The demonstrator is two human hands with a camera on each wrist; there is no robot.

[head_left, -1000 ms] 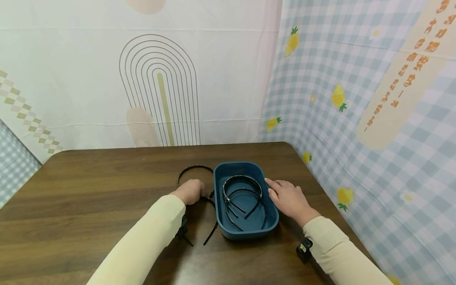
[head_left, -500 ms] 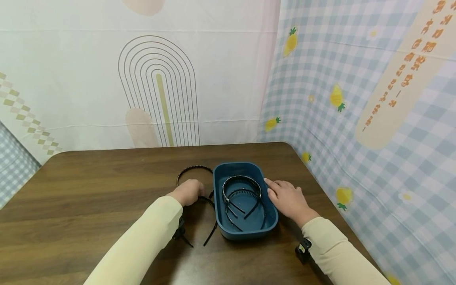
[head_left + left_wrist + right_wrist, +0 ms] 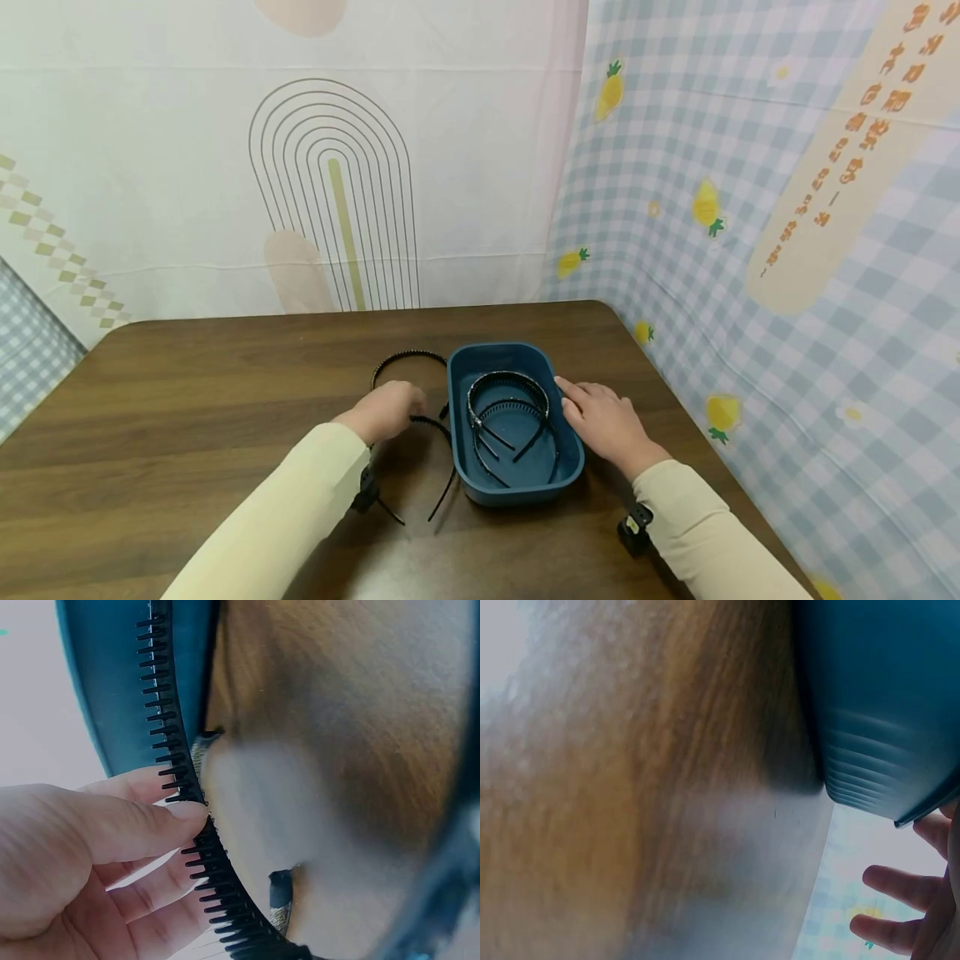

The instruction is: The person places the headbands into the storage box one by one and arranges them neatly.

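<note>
My left hand (image 3: 390, 410) pinches a black toothed headband (image 3: 444, 467) between thumb and fingers, just left of the blue bin (image 3: 517, 492). In the left wrist view the thumb tip of that hand (image 3: 180, 814) presses the toothed headband (image 3: 217, 877) beside the bin's wall (image 3: 105, 697). Two black headbands (image 3: 508, 392) lie inside the bin. A thin beaded headband (image 3: 408, 357) lies on the table behind my left hand. My right hand (image 3: 596, 412) rests flat, fingers straight, against the bin's right side. In the right wrist view its fingers (image 3: 896, 889) show below the bin (image 3: 877, 705).
The dark wooden table (image 3: 187, 400) stretches wide to the left. Printed cloth backdrops stand close behind it (image 3: 330, 167) and along its right edge (image 3: 750, 250). Small black camera mounts sit under both wrists.
My left hand has drawn slightly left and toward me with the toothed headband in its fingers. The right hand and the bin have stayed put.
</note>
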